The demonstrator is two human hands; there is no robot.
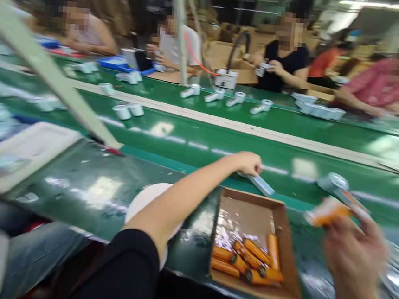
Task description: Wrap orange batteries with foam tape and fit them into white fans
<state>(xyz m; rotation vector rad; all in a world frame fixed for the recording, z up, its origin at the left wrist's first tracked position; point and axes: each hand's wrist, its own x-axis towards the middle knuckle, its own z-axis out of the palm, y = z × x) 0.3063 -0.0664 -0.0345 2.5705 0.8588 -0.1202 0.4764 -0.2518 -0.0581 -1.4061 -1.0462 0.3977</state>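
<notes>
The person's black sleeve [126, 264] is closest to me, and the bare left arm reaches over a round white thing [146, 201]. The right hand [355, 242] is squeezed around an orange and white thing [330, 213]. That hand is fuzzy, so I can't tell just what it is. Just beside it, a brown box [289, 250] sits on the dark green table [123, 175]. Fat orange tubes [256, 251] lie in a messy bunch at the box's near end, with shiny clear plastic behind them.

Past the box, the left hand [250, 163] has its fingers closed on one end of a pale blue piece [262, 185], low by the edge of the green belt [201, 131]. A round pale cup [334, 182] stands on the belt, beyond the right hand.

Farther off, behind a long white strip [223, 121], four pale pieces with handles [237, 98] sit in a row. A person in a black shirt [286, 68] holds a pale thing with both hands. Cardboard boxes [218, 49] are at the back.
</notes>
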